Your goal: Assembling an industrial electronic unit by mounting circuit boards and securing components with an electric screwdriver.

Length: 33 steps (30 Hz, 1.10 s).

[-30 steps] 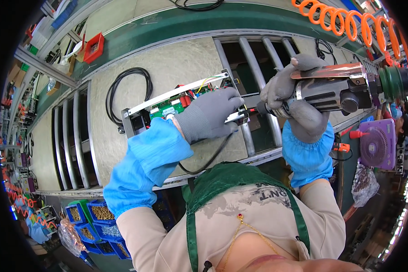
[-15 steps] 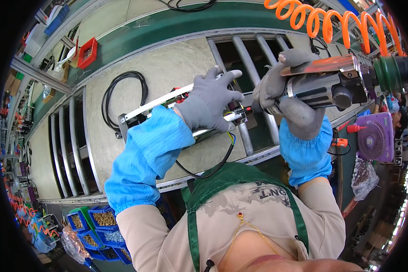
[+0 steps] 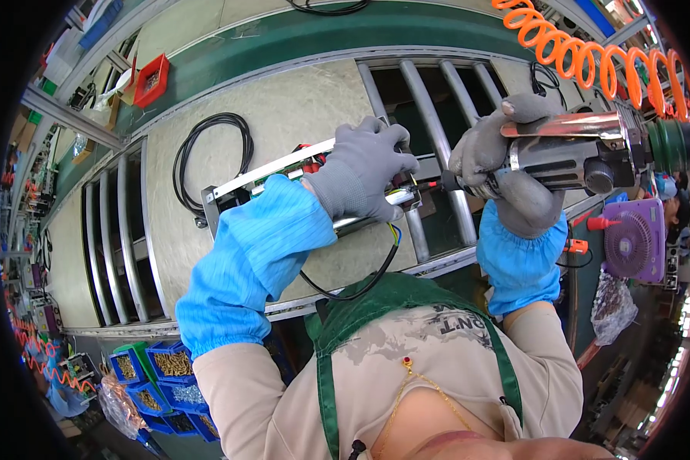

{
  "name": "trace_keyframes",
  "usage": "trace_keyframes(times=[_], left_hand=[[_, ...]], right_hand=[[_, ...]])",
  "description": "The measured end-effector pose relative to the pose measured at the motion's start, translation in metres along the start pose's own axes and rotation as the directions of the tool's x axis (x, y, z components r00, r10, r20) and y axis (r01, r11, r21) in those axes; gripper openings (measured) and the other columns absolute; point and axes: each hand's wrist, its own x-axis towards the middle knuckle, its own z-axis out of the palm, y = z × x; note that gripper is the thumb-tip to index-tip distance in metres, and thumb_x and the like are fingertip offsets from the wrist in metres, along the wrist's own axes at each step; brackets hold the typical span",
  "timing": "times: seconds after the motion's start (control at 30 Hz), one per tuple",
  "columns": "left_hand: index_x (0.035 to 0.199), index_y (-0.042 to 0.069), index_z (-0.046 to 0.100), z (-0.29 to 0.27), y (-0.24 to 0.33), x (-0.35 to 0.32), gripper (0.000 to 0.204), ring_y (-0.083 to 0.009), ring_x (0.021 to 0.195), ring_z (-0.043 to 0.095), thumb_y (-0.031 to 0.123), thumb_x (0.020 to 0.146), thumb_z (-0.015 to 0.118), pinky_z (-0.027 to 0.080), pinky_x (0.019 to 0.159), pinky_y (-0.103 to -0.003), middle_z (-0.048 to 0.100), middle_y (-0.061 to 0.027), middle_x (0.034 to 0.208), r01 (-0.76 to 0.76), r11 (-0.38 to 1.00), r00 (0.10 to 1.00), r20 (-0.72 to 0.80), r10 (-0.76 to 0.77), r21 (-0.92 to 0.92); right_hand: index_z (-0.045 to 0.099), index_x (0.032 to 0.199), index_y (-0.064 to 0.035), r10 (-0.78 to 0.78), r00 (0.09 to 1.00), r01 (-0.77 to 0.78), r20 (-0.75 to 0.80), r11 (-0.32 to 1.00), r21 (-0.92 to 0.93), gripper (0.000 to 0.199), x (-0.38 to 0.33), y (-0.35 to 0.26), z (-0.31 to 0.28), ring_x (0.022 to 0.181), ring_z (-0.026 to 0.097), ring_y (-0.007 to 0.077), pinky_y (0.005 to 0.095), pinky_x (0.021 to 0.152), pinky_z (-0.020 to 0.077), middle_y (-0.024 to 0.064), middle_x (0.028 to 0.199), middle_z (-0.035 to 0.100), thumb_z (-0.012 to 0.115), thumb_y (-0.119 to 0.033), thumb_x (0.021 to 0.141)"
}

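A long metal-framed electrical unit (image 3: pixel 257 175) lies slantwise on the bench, with red and black wiring inside. My left hand (image 3: pixel 364 170), in a grey glove, grips its right end, fingers bent over the far side and thumb on the near side. My right hand (image 3: pixel 506 165), gloved too, wraps round a power screwdriver (image 3: pixel 552 162) held level, with a metal guard and a green rear collar. Its red-tipped nose points left at the unit's right end; whether it touches cannot be made out. A black cable (image 3: pixel 368 285) with yellow-green and blue wires hangs from that end.
Metal rollers (image 3: pixel 425 115) break up the bench top. A coiled black cable (image 3: pixel 178 165) lies beyond the unit. An orange spiral hose (image 3: pixel 583 65) hangs at upper right. A purple fan (image 3: pixel 632 239) stands at right, blue screw bins (image 3: pixel 172 364) at lower left, a red tray (image 3: pixel 152 80) at far left.
My left hand's spread fingers have curled in over the unit's end. My right hand and the screwdriver have shifted slightly right and nearer. The orange hose has swung right.
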Motion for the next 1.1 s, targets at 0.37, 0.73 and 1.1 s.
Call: trace_keyframes(times=[0.37, 0.73, 1.1], left_hand=[[0.106, 0.023, 0.064, 0.003, 0.003, 0.004, 0.058, -0.0308, 0.111, 0.046, 0.041, 0.052, 0.076, 0.039, 0.083, -0.048, 0.051, -0.0053, 0.115, 0.018, 1.000, 1.000, 0.009, -0.018, 0.013], [0.107, 0.024, 0.063, 0.007, 0.000, 0.003, 0.057, -0.0271, 0.111, 0.048, 0.049, 0.057, 0.075, 0.041, 0.079, -0.047, 0.054, 0.0001, 0.115, -0.016, 0.999, 1.000, -0.001, 0.016, 0.050], [0.107, 0.023, 0.063, 0.006, -0.001, 0.001, 0.059, -0.0259, 0.113, 0.047, 0.045, 0.055, 0.078, 0.040, 0.082, -0.049, 0.054, 0.0010, 0.116, -0.010, 1.000, 1.000, 0.008, 0.009, 0.004]], right_hand=[[0.049, 0.117, 0.0008, -0.045, 0.988, 0.037, 0.150, 0.998, 0.052, 0.057, -0.012, 0.001, -0.002, 0.070, 0.058, 0.0219, 0.0350, 0.059, 0.0511, 0.0107, 0.079, 0.056, 0.074, -0.004, 0.066], [0.050, 0.100, 0.0058, -0.218, 0.583, 0.019, 0.782, 0.967, 0.255, 0.040, 0.039, -0.001, 0.003, 0.059, 0.061, 0.0281, 0.0404, 0.055, 0.0523, 0.0144, 0.073, 0.057, 0.055, -0.033, 0.093], [0.053, 0.093, 0.0010, -0.218, 0.496, 0.092, 0.841, 0.976, 0.199, 0.028, 0.046, -0.003, 0.015, 0.062, 0.063, 0.0239, 0.0358, 0.057, 0.0540, 0.0124, 0.078, 0.061, 0.074, -0.010, 0.079]])
